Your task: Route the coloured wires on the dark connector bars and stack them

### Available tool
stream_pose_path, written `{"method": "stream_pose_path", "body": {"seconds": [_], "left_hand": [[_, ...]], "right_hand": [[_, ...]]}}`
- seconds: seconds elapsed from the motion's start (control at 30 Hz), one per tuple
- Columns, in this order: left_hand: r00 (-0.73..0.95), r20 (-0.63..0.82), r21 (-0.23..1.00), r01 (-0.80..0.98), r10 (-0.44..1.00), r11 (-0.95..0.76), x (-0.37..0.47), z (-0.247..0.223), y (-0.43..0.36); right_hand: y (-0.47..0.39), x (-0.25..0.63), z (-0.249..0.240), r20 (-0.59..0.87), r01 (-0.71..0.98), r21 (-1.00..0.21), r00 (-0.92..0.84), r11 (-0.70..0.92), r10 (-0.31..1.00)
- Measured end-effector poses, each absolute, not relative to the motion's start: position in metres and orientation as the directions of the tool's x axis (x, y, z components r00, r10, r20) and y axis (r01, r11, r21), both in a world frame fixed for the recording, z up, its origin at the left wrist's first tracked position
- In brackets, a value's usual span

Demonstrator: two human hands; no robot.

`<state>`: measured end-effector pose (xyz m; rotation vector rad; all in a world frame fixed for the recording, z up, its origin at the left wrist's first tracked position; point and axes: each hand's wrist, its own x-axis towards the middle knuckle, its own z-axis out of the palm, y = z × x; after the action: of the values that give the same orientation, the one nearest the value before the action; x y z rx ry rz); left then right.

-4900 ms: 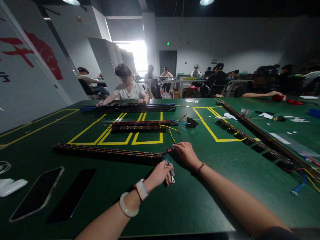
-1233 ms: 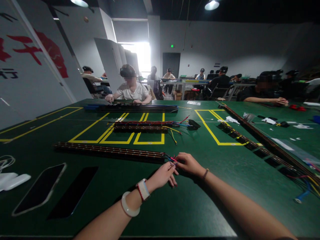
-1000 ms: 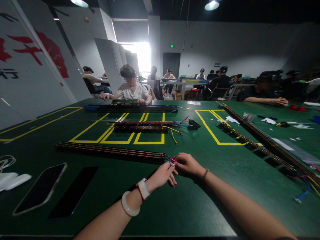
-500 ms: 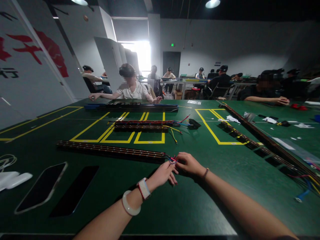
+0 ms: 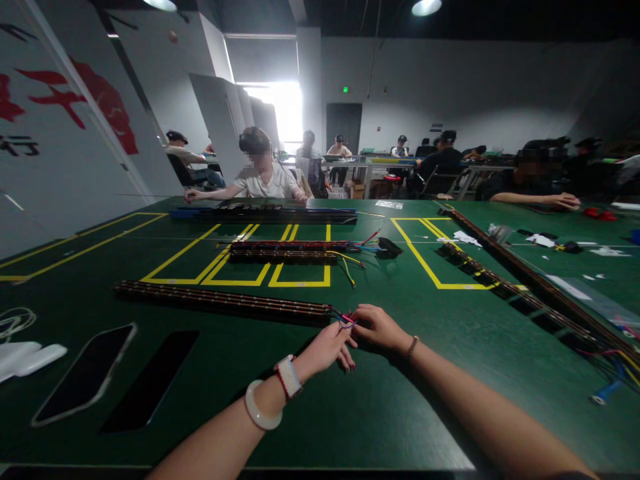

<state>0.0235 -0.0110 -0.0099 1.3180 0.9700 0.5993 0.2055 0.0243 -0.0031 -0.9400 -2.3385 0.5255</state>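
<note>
Wires (image 5: pixel 349 319), red and blue, emerge from the right end of a long dark bar (image 5: pixel 225 305) and run into the fingers of two bare hands. The bar lies on a green tabletop (image 5: pixel 375 420), its long axis running left to right with a slight slant, the right end closer to the wearer. The left hand (image 5: pixel 324 347), just below that end, is nearer to the bar and pinches the wires between thumb and finger, other fingers loosely extended. The right hand (image 5: pixel 379 327) meets it from the right, fingertips closed on the same wires; exactly which strand each holds is hidden.
</note>
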Motion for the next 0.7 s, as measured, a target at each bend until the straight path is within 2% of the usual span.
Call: {"method": "stream_pose_path", "body": {"seconds": [0.7], "left_hand": [[0.486,-0.244,0.969,0.152,0.839,0.194,0.0225,-0.0022,-0.0152]], "right_hand": [[0.0234,0.2058,-0.0045,0.370,0.539,-0.457,-0.608,0.707,0.703]]}}
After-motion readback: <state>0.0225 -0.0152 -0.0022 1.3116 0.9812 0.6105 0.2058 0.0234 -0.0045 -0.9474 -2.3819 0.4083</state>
